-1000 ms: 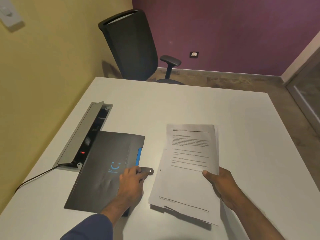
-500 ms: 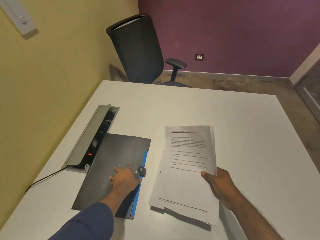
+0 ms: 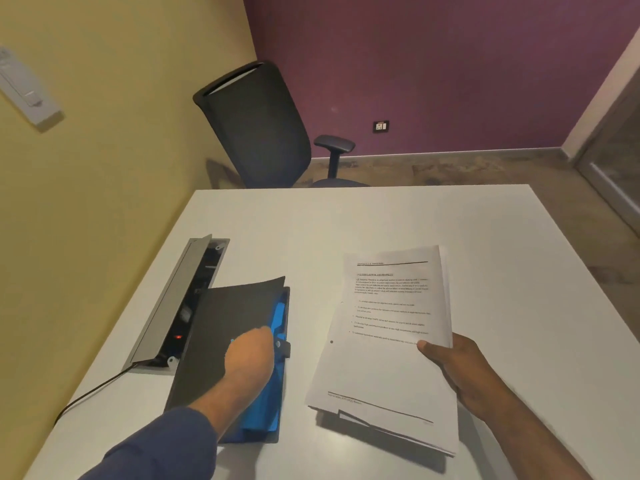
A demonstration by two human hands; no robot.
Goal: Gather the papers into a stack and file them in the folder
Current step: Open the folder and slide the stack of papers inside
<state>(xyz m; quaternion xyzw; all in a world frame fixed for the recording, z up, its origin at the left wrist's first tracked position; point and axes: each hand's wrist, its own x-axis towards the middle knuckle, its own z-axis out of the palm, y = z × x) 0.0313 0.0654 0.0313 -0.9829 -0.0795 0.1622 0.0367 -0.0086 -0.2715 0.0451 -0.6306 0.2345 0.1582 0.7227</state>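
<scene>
White counter [image 3: 398, 223] sits by a yellow wall. My left hand [image 3: 251, 358] grips the black folder [image 3: 221, 327] cover and lifts it, showing blue inside. My right hand [image 3: 457, 367] pinches the stack of papers [image 3: 384, 344] just beside the folder, raised off the counter.

White table [image 3: 398, 223] with a cable box [image 3: 180, 299] sunk into its left side — grey lid tilted open, small red light [image 3: 178, 337] inside, black cable [image 3: 93, 389] running off the near-left edge. Black office chair [image 3: 258, 126] at the far side. Wall socket [image 3: 380, 126] low on the purple wall; white switch plate [image 3: 26, 86] — probably — on the yellow wall.
</scene>
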